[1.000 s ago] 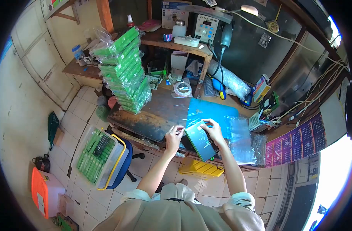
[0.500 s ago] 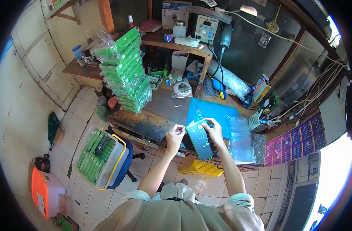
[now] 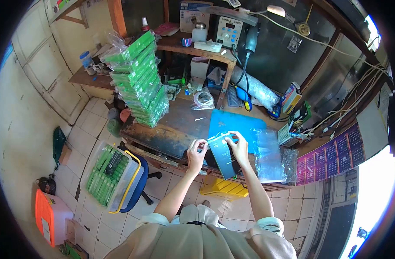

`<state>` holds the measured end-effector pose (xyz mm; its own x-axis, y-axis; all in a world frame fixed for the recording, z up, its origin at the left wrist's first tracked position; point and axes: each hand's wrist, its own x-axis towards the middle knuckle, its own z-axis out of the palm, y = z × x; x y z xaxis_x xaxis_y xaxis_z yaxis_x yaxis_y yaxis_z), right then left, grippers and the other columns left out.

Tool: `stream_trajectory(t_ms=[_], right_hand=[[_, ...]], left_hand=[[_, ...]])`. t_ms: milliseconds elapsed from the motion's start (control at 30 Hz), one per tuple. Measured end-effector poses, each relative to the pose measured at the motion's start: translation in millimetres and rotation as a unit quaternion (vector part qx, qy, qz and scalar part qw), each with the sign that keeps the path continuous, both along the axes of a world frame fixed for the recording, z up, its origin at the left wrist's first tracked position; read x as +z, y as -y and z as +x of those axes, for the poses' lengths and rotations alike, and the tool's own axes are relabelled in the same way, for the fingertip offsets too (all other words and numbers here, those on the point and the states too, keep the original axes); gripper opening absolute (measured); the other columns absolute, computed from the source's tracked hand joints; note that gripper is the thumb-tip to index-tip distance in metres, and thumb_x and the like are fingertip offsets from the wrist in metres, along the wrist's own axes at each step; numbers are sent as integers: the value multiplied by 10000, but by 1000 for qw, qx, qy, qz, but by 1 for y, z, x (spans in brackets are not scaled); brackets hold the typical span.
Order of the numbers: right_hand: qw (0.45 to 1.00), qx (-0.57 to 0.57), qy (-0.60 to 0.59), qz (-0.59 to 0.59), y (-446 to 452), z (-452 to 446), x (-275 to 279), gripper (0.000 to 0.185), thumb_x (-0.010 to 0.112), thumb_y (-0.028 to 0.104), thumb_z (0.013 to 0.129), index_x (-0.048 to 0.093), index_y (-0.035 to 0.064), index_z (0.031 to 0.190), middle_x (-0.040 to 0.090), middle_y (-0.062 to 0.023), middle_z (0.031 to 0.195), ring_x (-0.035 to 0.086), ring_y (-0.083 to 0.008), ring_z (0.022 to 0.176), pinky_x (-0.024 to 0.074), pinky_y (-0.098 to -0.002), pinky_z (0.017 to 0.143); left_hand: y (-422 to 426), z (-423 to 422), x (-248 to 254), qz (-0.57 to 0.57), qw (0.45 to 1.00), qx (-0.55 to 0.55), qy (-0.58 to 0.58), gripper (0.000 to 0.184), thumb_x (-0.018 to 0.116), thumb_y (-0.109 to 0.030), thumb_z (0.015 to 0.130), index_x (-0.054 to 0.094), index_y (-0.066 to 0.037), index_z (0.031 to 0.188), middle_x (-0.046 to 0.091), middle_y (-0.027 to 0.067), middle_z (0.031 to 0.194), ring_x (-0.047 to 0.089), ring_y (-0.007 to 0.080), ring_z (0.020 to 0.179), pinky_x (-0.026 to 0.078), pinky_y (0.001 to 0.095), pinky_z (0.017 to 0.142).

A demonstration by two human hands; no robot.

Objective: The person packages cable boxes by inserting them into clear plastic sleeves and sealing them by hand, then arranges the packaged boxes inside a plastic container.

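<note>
A flat dark box [image 3: 221, 156] with small pale print is tilted over the front edge of the desk. My right hand [image 3: 239, 149] grips it by the upper right edge, thumb on the printed face. Beside the box's upper left corner is my left hand [image 3: 197, 152], its fingers curled into a pinch. What sits between those fingertips, if anything, is too small to make out. Behind the box lies a blue mat [image 3: 236, 123], and clear plastic sleeves [image 3: 268, 157] rest to the right of my right hand.
A tall stack of green plastic-wrapped boxes [image 3: 139, 82] stands on the desk's left. A basket [image 3: 132, 172] of green packs sits on a blue chair. A yellow crate [image 3: 223, 188] is under the desk; a soldering station [image 3: 229, 32] stands on the shelf.
The box has turned slightly, and its printed face looks lighter and bluer. My left fingers have curled a little differently near its corner. My right hand keeps its grip.
</note>
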<state>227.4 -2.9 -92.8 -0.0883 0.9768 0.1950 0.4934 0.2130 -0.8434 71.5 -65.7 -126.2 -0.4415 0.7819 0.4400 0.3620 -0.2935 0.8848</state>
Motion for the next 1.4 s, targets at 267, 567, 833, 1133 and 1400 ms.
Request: stream_trajectory(t_ms=[267,567,833,1133,1400], right_hand=[[1000,-19,-9,4,0,-2,-2,297,676,164,726,591,80,998,631,-111,848,596,-214,750,451,-311,646],[998,3,-56,6,2,-3,-3,291,684,160,722,557,48,959,627,-84,852,556,-158,707,445,-285,636],[967,60,-246,-19,-1,-7,1,413,639,159,789,421,43,1121,486,-91,1049,484,-134,930,418,-260,803],[935,33,-352,40,-14,-19,10,314,611,169,823,478,17,1063,508,-67,1006,482,-129,935,391,-255,823],[907,37,-419,6,0,-7,-9,393,677,95,755,484,11,1087,532,-63,1027,496,-140,963,399,-265,835]], left_hand=[[4,-6,0,75,979,-22,-187,124,622,-8,725,545,-41,817,548,70,801,525,216,724,426,310,632],[-20,-7,-4,-172,900,-125,381,474,645,-174,799,382,-16,1160,569,102,936,566,128,815,472,243,732],[-29,-8,12,-84,927,-151,333,592,674,-53,750,315,-38,1220,584,134,968,564,146,886,466,248,776],[-46,-5,42,25,954,-166,250,587,705,25,682,341,-58,1136,559,114,964,555,162,898,487,295,798],[-40,-8,23,65,960,-193,191,621,725,2,668,325,-45,1140,564,152,1014,569,206,949,487,310,811]])
